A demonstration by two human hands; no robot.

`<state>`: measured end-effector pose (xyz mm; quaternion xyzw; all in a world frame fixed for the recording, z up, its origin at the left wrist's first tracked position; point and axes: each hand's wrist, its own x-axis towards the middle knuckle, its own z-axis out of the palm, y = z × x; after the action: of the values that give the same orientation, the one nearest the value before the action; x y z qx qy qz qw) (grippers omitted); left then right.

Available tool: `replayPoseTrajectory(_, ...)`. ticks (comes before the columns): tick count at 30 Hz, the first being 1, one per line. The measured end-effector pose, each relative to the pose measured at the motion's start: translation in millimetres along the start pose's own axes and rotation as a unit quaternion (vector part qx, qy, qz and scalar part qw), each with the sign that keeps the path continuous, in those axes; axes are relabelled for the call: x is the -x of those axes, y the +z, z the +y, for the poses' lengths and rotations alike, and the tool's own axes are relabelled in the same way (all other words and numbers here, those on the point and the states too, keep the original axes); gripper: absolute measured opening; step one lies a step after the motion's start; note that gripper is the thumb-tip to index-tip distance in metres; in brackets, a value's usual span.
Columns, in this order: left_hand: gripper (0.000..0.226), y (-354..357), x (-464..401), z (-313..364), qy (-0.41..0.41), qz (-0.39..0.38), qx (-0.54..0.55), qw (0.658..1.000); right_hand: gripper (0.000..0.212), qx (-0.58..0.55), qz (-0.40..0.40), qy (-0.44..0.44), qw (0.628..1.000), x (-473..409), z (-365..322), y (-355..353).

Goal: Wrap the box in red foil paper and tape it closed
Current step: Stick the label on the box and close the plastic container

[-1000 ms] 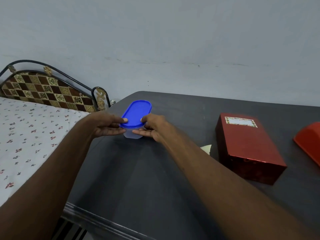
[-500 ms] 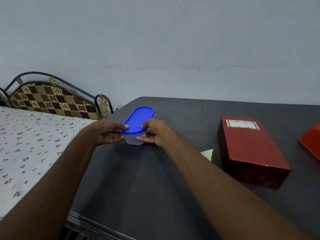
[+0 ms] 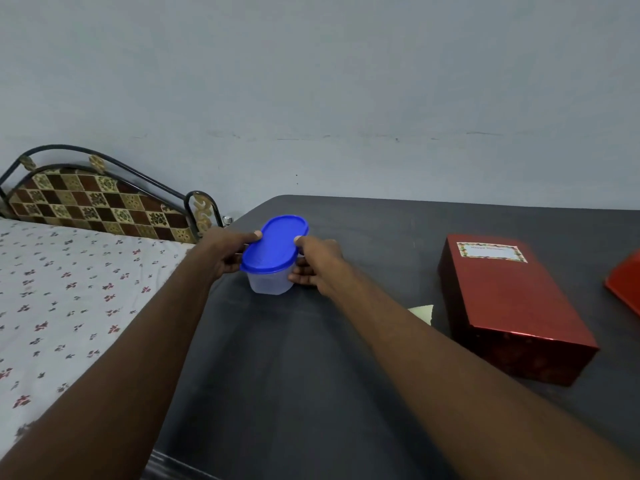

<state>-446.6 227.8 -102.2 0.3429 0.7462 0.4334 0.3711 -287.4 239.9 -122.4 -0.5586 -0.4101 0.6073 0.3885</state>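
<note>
Counted on the dark table: one oval container, one foil-wrapped box, one red object cut off at the right edge of the frame, one pale scrap of paper. Two hands in view. Container: clear or frosted plastic body under a blue lid, lid seated on top; contents not discernible through the wall. Left hand on the container's left side, thumb tip at the lid's rim, remaining fingers curled round the body below the lid. Right hand on the opposite side, thumb tip on the lid's rim, fingers wrapped round the lower body. Container thus held between both hands near the table's far left corner; whether resting on the surface or lifted just off it cannot be told. Box: already covered in red foil, lying flat to the right, well apart from both hands, with one bordered label on its top face near the far end. Paper scrap just beside the box's left side, partly hidden behind the right forearm. Left of the table: one bed with floral sheet and one patterned headboard in a black metal frame.
</note>
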Motion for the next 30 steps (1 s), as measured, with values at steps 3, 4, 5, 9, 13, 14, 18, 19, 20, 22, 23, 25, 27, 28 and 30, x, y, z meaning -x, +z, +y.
replayPoseTrajectory(3, 0.027, 2, -5, -1, 0.006, 0.008, 0.002, 1.0, 0.02, -0.004, -0.014, -0.002, 1.0, -4, -2, 0)
replayPoseTrajectory(4, 0.026, 3, -7, -1, 0.007, 0.011, 0.004, 1.0, 0.02, -0.006, -0.013, -0.002, 1.0, -5, -2, 0)
replayPoseTrajectory(5, 0.025, 3, -8, -2, 0.008, 0.013, 0.006, 1.0, 0.021, -0.005, -0.01, -0.001, 1.0, -5, -2, 1)
replayPoseTrajectory(9, 0.035, 7, -1, 0, 0.025, 0.054, 0.002, 0.998, 0.022, 0.007, 0.003, -0.012, 1.0, -1, -3, 0)
replayPoseTrajectory(13, 0.034, 9, 16, -5, 0.039, 0.063, 0.009, 0.997, 0.032, 0.056, 0.043, -0.068, 0.995, 5, 6, 0)
replayPoseTrajectory(14, 0.035, 8, 18, -9, 0.038, 0.06, 0.018, 0.997, 0.035, 0.064, 0.039, -0.071, 0.995, 7, 10, 2)
replayPoseTrajectory(18, 0.028, 11, 29, -23, 0.04, 0.041, -0.003, 0.998, 0.022, 0.113, 0.042, -0.096, 0.988, 14, 22, 11)
replayPoseTrajectory(19, 0.026, 12, 31, -24, 0.044, 0.038, -0.015, 0.998, 0.02, 0.128, 0.047, -0.105, 0.985, 15, 23, 13)
replayPoseTrajectory(20, 0.025, 13, 32, -23, 0.049, 0.036, -0.024, 0.998, 0.019, 0.135, 0.052, -0.113, 0.983, 14, 22, 15)
replayPoseTrajectory(22, 0.026, 15, 27, -19, 0.05, 0.034, -0.023, 0.998, 0.019, 0.138, 0.057, -0.114, 0.982, 11, 19, 18)
replayPoseTrajectory(23, 0.027, 15, 22, -17, 0.051, 0.034, -0.02, 0.998, 0.02, 0.14, 0.057, -0.112, 0.982, 9, 17, 18)
replayPoseTrajectory(25, 0.027, 17, 10, -13, 0.052, 0.034, -0.012, 0.998, 0.017, 0.144, 0.056, -0.113, 0.981, 0, 12, 18)
replayPoseTrajectory(27, 0.025, 20, -6, -7, 0.053, 0.032, -0.002, 0.998, 0.018, 0.144, 0.055, -0.117, 0.981, -10, 4, 20)
replayPoseTrajectory(28, 0.025, 22, -13, -3, 0.053, 0.031, 0.002, 0.998, 0.019, 0.143, 0.053, -0.116, 0.982, -15, 0, 22)
replayPoseTrajectory(30, 0.026, 28, -28, 5, 0.048, 0.03, 0.012, 0.998, 0.021, 0.137, 0.048, -0.109, 0.983, -28, -10, 24)
